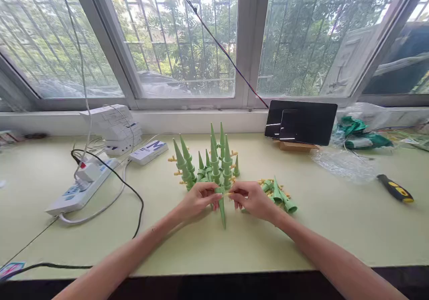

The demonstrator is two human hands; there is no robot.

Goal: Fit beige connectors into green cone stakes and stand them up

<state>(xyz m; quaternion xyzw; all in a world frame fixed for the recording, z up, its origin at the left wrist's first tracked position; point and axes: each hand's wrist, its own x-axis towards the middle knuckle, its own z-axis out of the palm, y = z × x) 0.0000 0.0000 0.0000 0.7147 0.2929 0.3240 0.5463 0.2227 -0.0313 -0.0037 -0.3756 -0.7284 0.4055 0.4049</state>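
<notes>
My left hand (203, 196) is closed around the wide end of a green plastic spike (222, 215), whose tip points down toward the table's front edge. Close beside it, my right hand (247, 197) pinches a small yellow peg (230, 194) at the spike's side. The peg is mostly covered by the fingers. Just behind both hands stand several upright green spikes (227, 157), some with yellow pegs sticking out sideways. To the right of my right hand lies a pile of loose green spikes (277, 192) mixed with small yellow pegs.
A power strip (77, 192) with cables lies at the left, near a white box (148, 152) and stacked white boxes (115, 125). A black tablet (301, 122) leans at the back right. A screwdriver (395, 188) and plastic wrap (345, 163) lie farther right.
</notes>
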